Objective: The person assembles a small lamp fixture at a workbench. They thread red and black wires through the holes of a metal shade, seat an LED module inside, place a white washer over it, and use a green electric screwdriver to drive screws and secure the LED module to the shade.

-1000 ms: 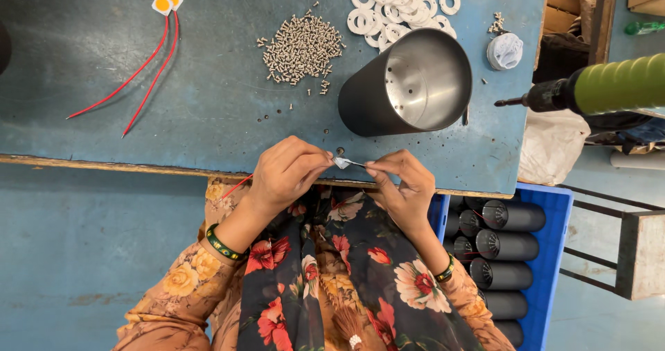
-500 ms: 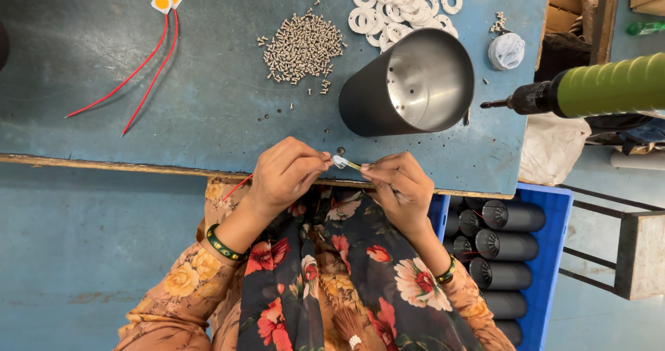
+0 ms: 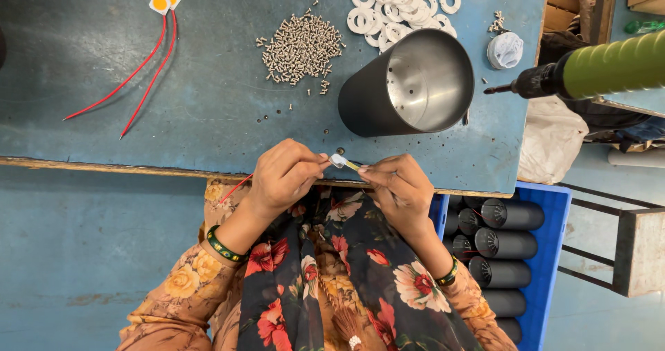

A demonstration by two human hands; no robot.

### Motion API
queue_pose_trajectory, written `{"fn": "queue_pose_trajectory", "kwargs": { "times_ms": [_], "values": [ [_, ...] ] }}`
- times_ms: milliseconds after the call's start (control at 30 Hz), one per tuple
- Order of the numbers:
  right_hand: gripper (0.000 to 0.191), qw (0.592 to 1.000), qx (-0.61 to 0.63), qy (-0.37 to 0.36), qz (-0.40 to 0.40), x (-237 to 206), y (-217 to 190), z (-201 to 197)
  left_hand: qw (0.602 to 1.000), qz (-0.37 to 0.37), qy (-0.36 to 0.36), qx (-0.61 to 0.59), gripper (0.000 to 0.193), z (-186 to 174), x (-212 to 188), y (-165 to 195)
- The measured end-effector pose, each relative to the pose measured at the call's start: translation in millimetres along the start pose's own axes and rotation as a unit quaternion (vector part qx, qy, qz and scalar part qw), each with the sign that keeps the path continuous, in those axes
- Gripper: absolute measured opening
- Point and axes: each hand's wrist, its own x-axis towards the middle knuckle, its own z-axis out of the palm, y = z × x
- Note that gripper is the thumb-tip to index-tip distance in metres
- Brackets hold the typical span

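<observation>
Blue tabletop point(image 3: 208, 108), worn: one small white chip point(image 3: 338, 160) is pinched at the near edge between left hand point(image 3: 280, 178) and right hand point(image 3: 398, 188), details too small to read. One black cylinder point(image 3: 409, 84) (open end up), two red-wired chips point(image 3: 165, 0), screws point(image 3: 301, 42) uncounted; drill point(image 3: 596, 67) cut off.

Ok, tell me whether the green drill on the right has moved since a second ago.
Yes. The green drill has slid left, its tip closer to the black metal cylinder on the table.
</observation>
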Motion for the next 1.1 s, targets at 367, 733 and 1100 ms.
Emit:
{"fn": "queue_pose_trajectory", "kwargs": {
  "times_ms": [367,733,1100],
  "values": [
    [0.028,0.996,-0.053,-0.002,-0.067,2.7,-2.5,-4.1,1.0,-0.015,0.006,0.003,0.03,0.9,-0.5,-0.9],
    [0.027,0.993,-0.07,0.009,-0.093,1.9,-0.3,-3.0,1.0,-0.018,0.01,-0.006,0.031,1.5,-0.2,-1.6],
    [0.034,0.994,-0.058,0.02,-0.092,4.8,2.6,-10.2,1.0,-0.012,0.004,-0.022,0.032,1.0,2.7,-1.4]
  ]
}}
